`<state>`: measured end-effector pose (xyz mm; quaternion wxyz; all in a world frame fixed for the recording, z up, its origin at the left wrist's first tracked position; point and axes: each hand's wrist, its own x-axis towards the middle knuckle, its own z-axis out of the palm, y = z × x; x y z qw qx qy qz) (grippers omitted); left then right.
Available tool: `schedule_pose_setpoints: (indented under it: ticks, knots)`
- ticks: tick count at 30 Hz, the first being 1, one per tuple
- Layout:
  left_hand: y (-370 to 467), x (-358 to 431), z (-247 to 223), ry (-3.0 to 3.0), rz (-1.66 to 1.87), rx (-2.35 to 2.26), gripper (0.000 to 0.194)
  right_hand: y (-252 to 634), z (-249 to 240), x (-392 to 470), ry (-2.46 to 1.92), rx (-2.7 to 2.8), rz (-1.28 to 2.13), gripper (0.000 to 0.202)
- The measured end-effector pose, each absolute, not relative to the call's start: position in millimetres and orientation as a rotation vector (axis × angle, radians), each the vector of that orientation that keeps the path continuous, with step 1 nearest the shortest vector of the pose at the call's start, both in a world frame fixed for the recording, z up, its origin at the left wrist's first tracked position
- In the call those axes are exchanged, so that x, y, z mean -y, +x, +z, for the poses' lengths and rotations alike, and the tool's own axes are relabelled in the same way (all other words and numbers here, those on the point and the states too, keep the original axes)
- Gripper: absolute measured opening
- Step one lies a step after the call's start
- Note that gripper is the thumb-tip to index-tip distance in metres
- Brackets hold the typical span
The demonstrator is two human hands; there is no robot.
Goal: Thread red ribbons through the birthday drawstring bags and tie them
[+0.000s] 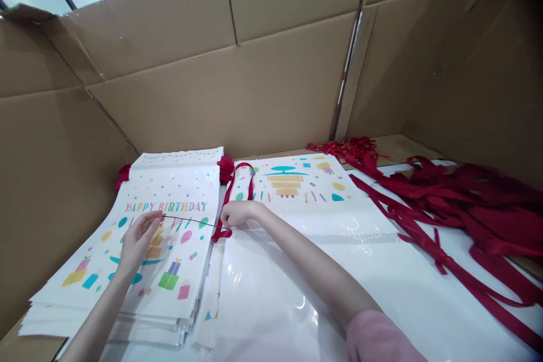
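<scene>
A thin dark cord (186, 219) stretches between my two hands. My left hand (142, 232) pinches its left end over a stack of white "Happy Birthday" printed sheets (173, 181). Beside that stack, my right hand (235, 214) is closed at the cord's right end and touches a looped red ribbon (231, 186). The ribbon lies at the left edge of a second pile of glossy printed sheets (288, 181), which shows a cake print upside down.
Long red ribbons (458, 203) spread over the right side, with a crinkled red bundle (356, 150) behind the second pile. Folded red ribbon (225, 169) sticks out beside the left stack. Tall cardboard walls (271, 90) enclose the back and sides.
</scene>
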<state>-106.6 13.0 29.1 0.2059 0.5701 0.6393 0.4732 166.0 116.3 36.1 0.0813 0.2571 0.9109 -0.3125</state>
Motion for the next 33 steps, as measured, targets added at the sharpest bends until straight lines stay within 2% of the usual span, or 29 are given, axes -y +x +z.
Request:
schedule_pose_setpoints:
  ticks: [17, 27, 33]
  knots:
    - [-15, 20, 4, 1.721, 1.025, -1.526, 0.031, 164, 32, -115, 0.802, -2.705, -0.893, 0.02]
    - [17, 28, 13, 1.851, 0.867, -1.389, 0.03, 165, 32, -115, 0.875, -2.727, -0.996, 0.038]
    - [22, 31, 10, 1.947, 0.781, -1.368, 0.037, 165, 35, -114, 0.897, -2.733, -1.015, 0.039]
